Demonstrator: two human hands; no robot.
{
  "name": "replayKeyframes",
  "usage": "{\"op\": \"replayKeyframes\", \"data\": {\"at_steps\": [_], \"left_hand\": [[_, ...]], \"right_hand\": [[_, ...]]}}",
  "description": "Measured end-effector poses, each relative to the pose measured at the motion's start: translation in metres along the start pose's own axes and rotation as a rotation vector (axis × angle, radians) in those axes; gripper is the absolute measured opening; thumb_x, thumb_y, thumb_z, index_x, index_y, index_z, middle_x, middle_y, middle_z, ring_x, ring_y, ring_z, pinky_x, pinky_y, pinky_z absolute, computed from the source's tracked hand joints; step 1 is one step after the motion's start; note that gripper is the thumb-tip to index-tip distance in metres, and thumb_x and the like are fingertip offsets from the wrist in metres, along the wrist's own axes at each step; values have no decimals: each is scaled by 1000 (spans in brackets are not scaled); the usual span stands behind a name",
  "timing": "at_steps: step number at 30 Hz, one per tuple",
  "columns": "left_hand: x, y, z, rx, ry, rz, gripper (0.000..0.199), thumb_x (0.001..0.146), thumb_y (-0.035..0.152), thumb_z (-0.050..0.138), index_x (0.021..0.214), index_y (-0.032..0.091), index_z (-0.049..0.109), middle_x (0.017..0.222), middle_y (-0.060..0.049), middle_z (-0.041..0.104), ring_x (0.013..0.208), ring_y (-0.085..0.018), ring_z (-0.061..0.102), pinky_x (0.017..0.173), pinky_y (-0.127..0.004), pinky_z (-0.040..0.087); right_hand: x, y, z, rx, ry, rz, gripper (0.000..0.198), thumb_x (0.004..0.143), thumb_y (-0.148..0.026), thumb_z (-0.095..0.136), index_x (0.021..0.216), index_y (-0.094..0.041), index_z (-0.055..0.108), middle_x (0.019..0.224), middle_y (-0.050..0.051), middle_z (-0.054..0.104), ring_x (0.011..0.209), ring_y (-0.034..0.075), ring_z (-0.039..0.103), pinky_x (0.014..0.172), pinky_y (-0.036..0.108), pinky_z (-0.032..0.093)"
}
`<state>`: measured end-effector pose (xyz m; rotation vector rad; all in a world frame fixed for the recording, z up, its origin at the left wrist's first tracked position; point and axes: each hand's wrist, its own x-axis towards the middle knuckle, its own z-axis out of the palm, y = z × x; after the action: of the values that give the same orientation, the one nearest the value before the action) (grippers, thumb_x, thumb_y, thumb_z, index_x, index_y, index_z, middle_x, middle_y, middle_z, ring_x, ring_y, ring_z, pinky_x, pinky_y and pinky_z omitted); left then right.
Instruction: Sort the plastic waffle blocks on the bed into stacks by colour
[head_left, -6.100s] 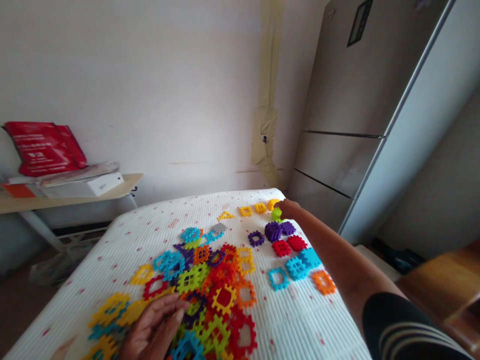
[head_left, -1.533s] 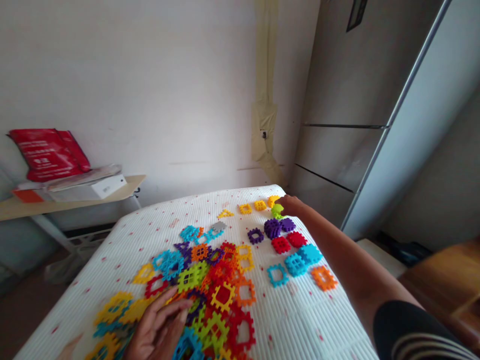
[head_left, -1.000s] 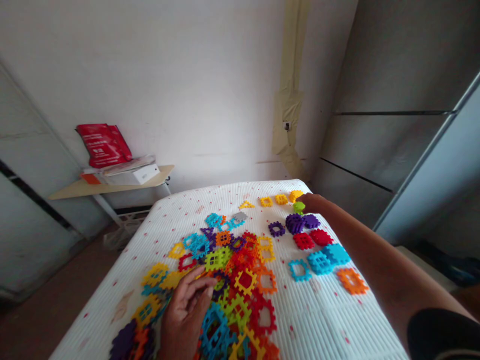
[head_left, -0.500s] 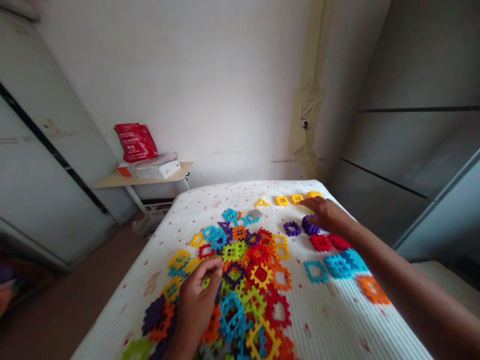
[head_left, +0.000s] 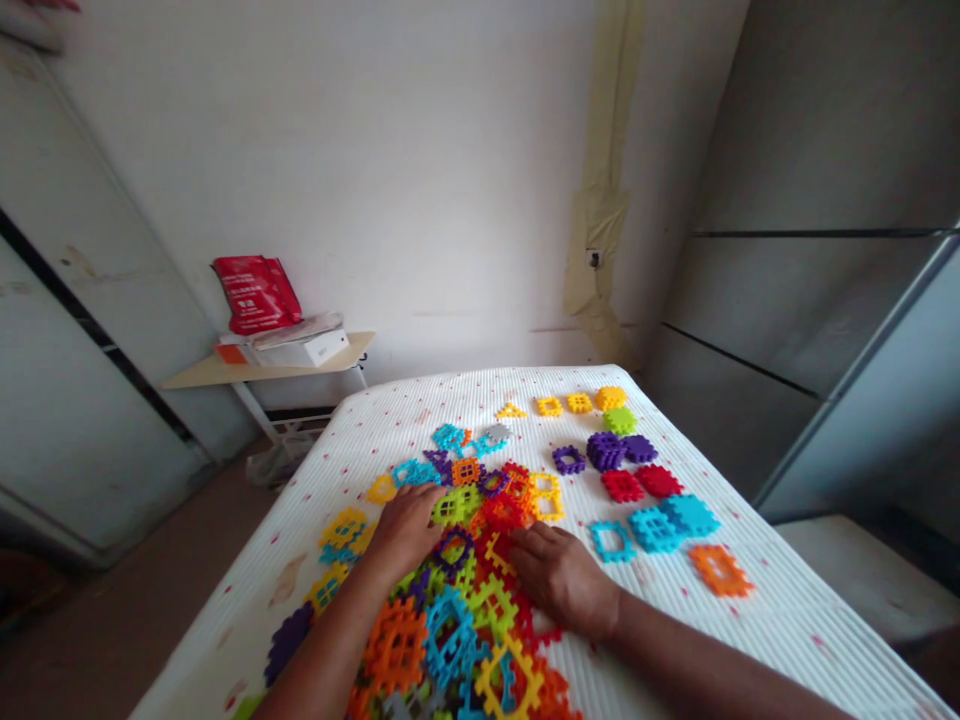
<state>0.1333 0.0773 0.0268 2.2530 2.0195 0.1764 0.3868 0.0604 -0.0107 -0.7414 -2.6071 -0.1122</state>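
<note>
1. Right hand [head_left: 562,580] first: palm down on the right flank of the heap [head_left: 450,630], fingers bent beside a yellow frame [head_left: 498,553]; whether it grips anything, I can't tell.
2. Over to the left hand [head_left: 405,525], palm down across the heap's left part, fingertips at a lime window piece [head_left: 456,506]; its grip is hidden too.
3. Between them sprawls that heap, toothed plastic pieces in mixed colours, overlapping.
4. Right of the heap: a blue frame [head_left: 611,541], blue pieces [head_left: 679,520], an orange square [head_left: 721,571].
5. Beyond its far right corner: red squares [head_left: 622,486], purple pieces [head_left: 604,452], a green piece [head_left: 619,420], a yellow row [head_left: 579,403].
6. Under the heap, a dotted white cloth [head_left: 652,640]; well beyond its left side, a red bag [head_left: 257,293].
</note>
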Motion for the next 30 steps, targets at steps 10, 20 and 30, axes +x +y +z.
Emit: {"op": "replayKeyframes", "data": {"at_steps": [10,20,30], "left_hand": [[19,3,-8,37,-96,54,50,68,12,57,116,25,61,117,-4,62,111,-21,53,96,-29,37],[22,-1,-2,39,-124,-7,42,63,18,61,105,20,63,107,-8,61,103,-22,57,86,-28,42],[6,2,-8,-18,-91,-75,42,67,21,60,108,22,54,120,-5,57,113,-21,51,92,-29,39]], "right_hand": [[0,-2,4,-24,57,14,20,93,-25,44,104,-20,60,104,5,65,82,20,56,65,31,46],[-1,0,9,-33,102,-3,23,94,-27,41,106,-21,59,104,6,65,83,19,56,66,31,46],[-1,-1,7,-18,98,4,23,94,-26,40,104,-21,60,100,7,65,84,18,56,67,30,46]]}}
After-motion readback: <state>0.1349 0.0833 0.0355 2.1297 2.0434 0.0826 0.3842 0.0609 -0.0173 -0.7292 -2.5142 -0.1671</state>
